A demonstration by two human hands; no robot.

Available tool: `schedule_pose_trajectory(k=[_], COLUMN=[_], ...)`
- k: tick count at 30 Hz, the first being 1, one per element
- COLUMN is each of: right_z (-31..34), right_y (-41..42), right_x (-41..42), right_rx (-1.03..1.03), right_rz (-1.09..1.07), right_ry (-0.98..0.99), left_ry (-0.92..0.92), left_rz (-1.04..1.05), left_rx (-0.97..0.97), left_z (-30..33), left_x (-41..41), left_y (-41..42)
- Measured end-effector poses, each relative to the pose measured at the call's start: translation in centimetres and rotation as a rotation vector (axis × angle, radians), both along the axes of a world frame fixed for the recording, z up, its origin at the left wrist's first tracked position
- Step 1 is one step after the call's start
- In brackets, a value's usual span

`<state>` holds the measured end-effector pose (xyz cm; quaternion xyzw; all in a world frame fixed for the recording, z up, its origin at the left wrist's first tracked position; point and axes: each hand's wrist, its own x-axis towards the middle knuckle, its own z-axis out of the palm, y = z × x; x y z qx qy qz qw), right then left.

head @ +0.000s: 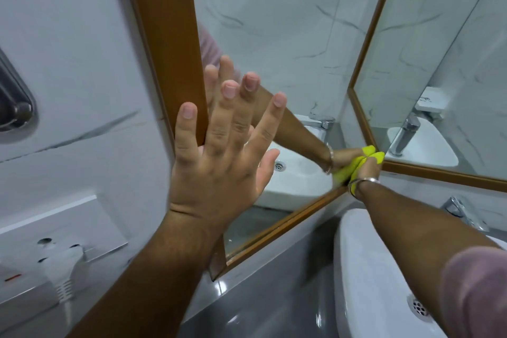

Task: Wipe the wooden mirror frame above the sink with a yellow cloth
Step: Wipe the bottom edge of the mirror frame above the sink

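A wooden mirror frame (167, 30) borders a mirror door that stands swung out from the wall. My left hand (219, 156) lies flat with spread fingers on the frame's left edge and the glass, holding nothing. My right hand (366, 170) grips a yellow cloth (374, 156) and presses it against the lower right corner of the frame, where the open door meets a second framed mirror (439, 174). A bangle sits on my right wrist. The glass reflects both hands and the cloth.
A white sink (365, 269) with a drain lies below my right arm, and a chrome tap (461, 212) stands behind it. A white socket plate with a plug (64, 263) sits on the marble wall at lower left. The counter (260, 307) is grey.
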<state>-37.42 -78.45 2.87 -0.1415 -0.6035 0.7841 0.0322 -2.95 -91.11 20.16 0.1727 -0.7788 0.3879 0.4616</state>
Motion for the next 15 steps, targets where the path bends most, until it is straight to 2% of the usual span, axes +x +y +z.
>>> schedule_pose_trajectory(k=[2,5,7,9,10,12,15], right_z=[1.1,-3.5,-8.9,-13.1,-12.8,-6.9,-5.3], right_y=[-0.4,-0.2,-0.3,-0.8,-1.1,-1.8,-0.9], right_x=[1.2,2.9,3.1,3.6,4.6,7.5,2.3], right_rx=[0.08,0.194,0.16,0.029,0.022,0.05,0.06], right_rz=[-0.002,0.133,0.254,0.419,0.436,0.369,0.167], right_ry=[0.042,0.138,0.141,0.207,0.196,0.175,0.04], left_ry=[0.005,0.007,0.006,0.002,0.002,0.005,0.003], left_rz=[0.002,0.007,0.008,0.012,0.014,0.016,0.031], left_rx=[0.009,-0.006,-0.004,-0.005,-0.007,-0.012,-0.02], left_z=[0.1,0.1,0.2,0.2,0.2,0.2,0.0], left_x=[-0.1,0.0,0.0,0.1,0.1,0.1,0.1], left_y=[-0.1,0.0,0.1,0.1,0.1,0.1,-0.1])
